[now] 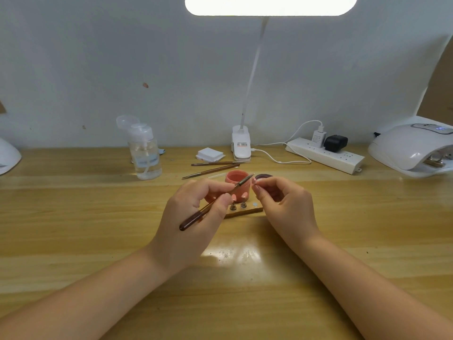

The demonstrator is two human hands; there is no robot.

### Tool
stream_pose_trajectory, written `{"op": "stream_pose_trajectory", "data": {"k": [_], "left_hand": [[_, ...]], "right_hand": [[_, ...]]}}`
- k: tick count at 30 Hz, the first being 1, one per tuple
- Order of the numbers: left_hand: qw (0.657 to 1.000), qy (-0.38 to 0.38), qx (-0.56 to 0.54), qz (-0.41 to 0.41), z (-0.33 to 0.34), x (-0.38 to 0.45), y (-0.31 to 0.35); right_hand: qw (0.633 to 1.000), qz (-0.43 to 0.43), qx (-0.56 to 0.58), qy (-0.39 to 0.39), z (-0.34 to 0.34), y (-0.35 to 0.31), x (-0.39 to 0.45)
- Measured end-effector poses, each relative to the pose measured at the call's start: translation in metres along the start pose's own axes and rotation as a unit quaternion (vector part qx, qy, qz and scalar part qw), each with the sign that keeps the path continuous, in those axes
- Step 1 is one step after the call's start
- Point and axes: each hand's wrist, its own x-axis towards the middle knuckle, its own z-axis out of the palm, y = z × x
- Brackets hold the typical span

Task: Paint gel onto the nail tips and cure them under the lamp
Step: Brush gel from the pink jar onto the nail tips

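The left hand (196,207) pinches a gel brush (215,201) and the right hand (282,202) pinches a tiny nail tip (255,184) close to its bristles, just above the pink gel pot (236,179) on the table (98,217), so painting stays steady.

Blown-out desk lamp (270,5) overhead, table (73,217) glare, wide-angle edge warp
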Motion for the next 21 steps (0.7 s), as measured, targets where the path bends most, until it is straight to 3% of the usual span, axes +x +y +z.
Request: {"op": "stream_pose_trajectory", "data": {"k": [18,21], "left_hand": [[0.999,0.001,0.020,0.040,-0.0012,-0.0010,0.0042],[0.999,-0.003,0.033,0.016,-0.0012,-0.0018,0.0021]], "right_hand": [[1.000,-0.001,-0.005,0.010,0.0005,-0.0001,-0.0005],[1.000,0.000,-0.003,0.011,0.0004,0.0004,-0.0006]]}}
